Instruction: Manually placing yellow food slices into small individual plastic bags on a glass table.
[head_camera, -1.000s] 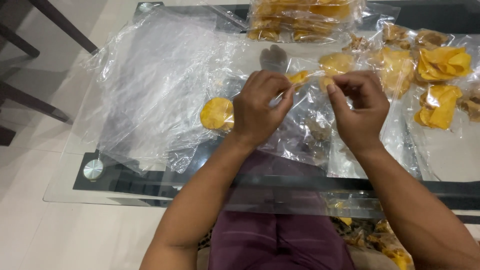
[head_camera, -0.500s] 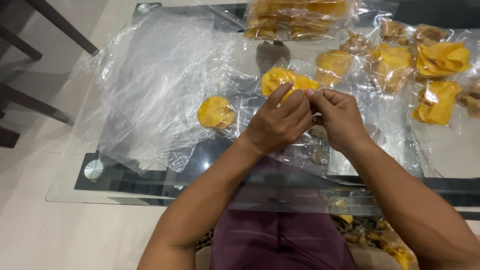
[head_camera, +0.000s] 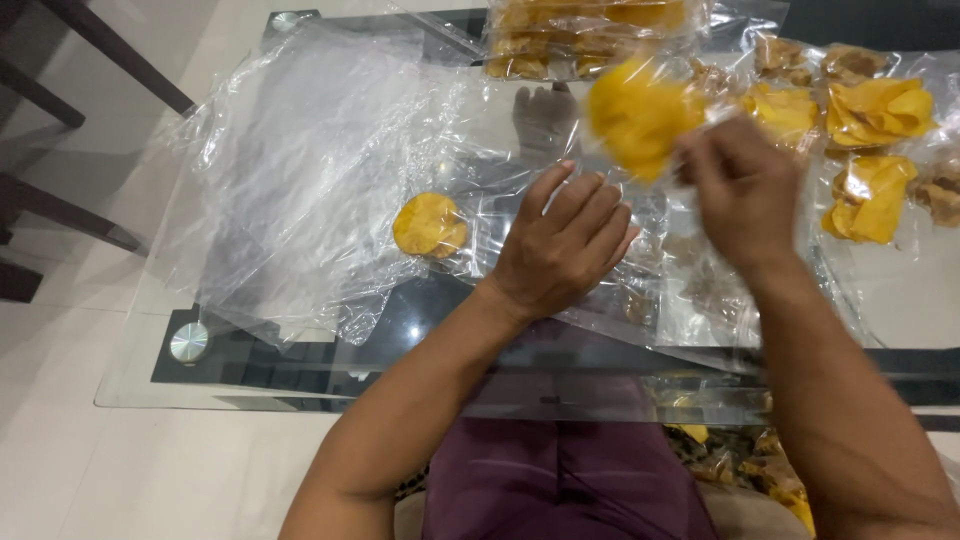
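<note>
A glass-topped desk (head_camera: 130, 340) with a dark frame is seen from above, much of it covered by a large crumpled sheet of clear plastic film (head_camera: 310, 170). At the far edge a stack of clear bags filled with yellow crisps (head_camera: 590, 35) is already laid up, and to the right a group of small clear packets of yellow crisps (head_camera: 880, 150) is spread over the film, which suggests that a good part of the packing is done. The right hand (head_camera: 745, 195), blurred in motion, is raised over the desk with its grip closed on a clear packet of yellow crisps (head_camera: 635, 115), held just in front of the stack. The left hand (head_camera: 560, 250) is rested on the film with its fingers stretched out and nothing grasped. A single round yellow crisp (head_camera: 430, 225) is left loose on the film just beside the left hand, and more yellow crisps (head_camera: 760, 475) are glimpsed below the glass near the lap, so some packing appears to remain.
</note>
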